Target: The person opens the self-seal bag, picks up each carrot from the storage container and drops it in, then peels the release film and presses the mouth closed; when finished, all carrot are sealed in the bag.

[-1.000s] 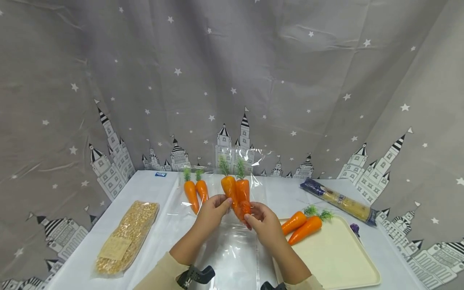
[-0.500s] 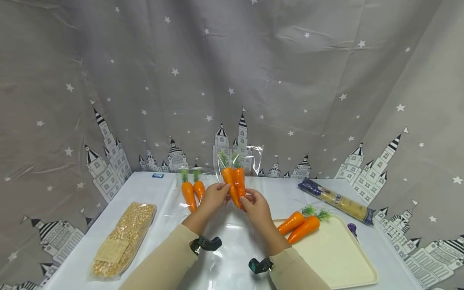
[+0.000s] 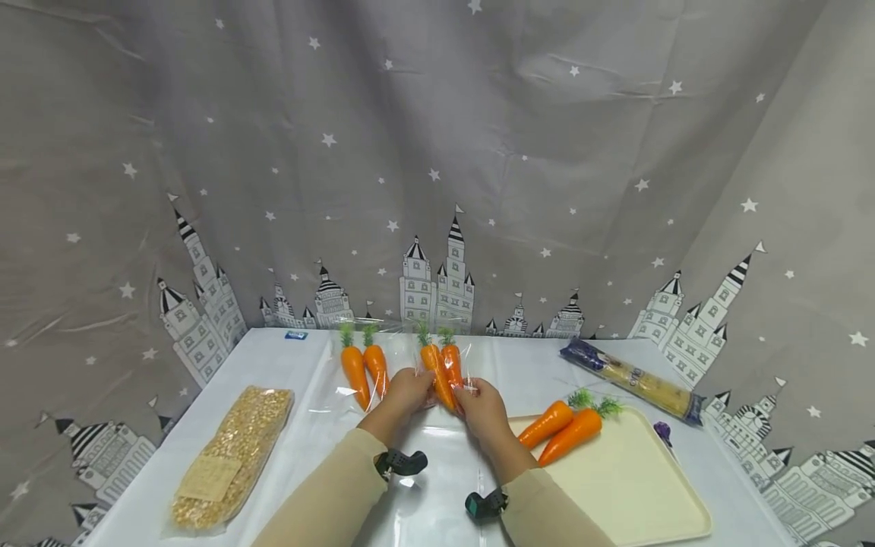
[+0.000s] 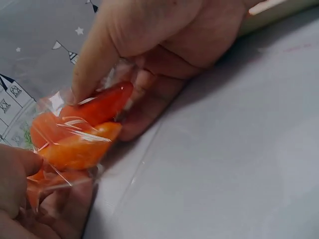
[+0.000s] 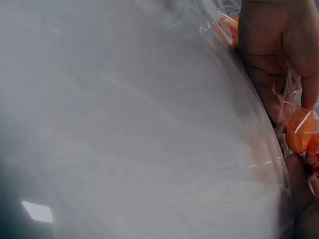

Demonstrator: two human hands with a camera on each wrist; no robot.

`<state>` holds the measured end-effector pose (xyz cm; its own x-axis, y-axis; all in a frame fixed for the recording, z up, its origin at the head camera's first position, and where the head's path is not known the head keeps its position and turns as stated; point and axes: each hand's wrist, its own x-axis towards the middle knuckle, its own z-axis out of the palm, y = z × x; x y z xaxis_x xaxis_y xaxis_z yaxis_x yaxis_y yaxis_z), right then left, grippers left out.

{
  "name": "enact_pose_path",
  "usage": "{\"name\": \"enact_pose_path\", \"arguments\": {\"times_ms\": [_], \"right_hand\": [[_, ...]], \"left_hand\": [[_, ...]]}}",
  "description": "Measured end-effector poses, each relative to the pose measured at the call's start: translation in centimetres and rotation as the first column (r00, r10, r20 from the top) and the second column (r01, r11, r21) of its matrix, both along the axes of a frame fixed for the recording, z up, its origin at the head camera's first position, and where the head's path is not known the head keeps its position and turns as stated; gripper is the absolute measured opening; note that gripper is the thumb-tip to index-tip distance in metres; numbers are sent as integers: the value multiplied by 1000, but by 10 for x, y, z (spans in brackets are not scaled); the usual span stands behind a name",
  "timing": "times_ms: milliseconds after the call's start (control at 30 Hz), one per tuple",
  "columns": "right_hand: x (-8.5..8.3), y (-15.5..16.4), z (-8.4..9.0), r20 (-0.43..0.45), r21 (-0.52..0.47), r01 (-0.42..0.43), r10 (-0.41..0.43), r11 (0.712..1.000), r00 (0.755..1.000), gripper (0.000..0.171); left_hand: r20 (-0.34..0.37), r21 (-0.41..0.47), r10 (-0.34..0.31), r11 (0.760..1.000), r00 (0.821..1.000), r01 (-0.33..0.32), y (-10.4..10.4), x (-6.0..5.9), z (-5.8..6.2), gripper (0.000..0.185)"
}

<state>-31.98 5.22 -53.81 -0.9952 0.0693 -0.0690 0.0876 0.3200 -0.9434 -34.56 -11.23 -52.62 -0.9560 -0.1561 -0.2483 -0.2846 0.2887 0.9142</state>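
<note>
A: Hands first. Left hand [image 3: 407,389] and right hand [image 3: 481,403] both grip the bagged carrot pair [image 3: 441,365] at its pointed lower end, fingers curled round the clear bag [image 4: 65,127]. Left wrist view shows the tips pinched through the film.

B: Where does it sit?

A: Mid-worktop, just past the knuckles. Long axis runs away from the person, green tops far, tips near, tilted a little. Hands are level on either side, neither clearly nearer.

B: Lifted or resting?

A: Cannot tell; low, close to the worktop [image 3: 273,357].

B: Neighbours?

A: Second carrot pair [image 3: 364,366] just left, also in clear film, lying flat, same direction. Two loose carrots [image 3: 562,428] on the cream tray [image 3: 642,486] to the right, near the right forearm. Bag of yellow grain [image 3: 235,448] far left, long purple-ended packet [image 3: 636,380] far right, both well apart.

B: Surface, room?

A: White cover with clear plastic sheet under the forearms. Grey star-and-castle curtain [image 3: 437,152] behind and at both sides.
</note>
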Motion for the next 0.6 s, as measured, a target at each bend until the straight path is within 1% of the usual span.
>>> {"name": "enact_pose_path", "arguments": {"times_ms": [100, 167, 300, 333, 400, 500, 600], "right_hand": [[1, -2, -3, -7, -7, 28, -28, 1000, 1000, 36], [1, -4, -4, 3, -41, 54, -54, 998, 999, 36], [4, -6, -2, 52, -134, 96, -90, 986, 995, 38], [5, -6, -1, 60, -142, 100, -93, 985, 994, 39], [7, -5, 1, 60, -136, 101, -93, 986, 994, 42], [12, -4, 6, 58, -99, 86, -81, 991, 995, 49], [20, 0, 13, 92, -70, 62, -56, 996, 994, 57]], "left_hand": [[-9, 18, 22, 1000, 1000, -21, 1, -2, -6, 33], [-24, 23, 25, 999, 999, -25, 1, -4, -9, 29], [-10, 25, 33, 999, 999, -33, 2, -5, -13, 27], [-4, 19, 37, 999, 999, -37, 2, -5, -14, 27], [2, 10, 47, 999, 999, -47, 2, -4, -14, 28], [3, 11, 57, 998, 998, -57, 3, -3, -13, 27], [-6, 6, 66, 998, 998, -66, 3, 0, -12, 27]]}}
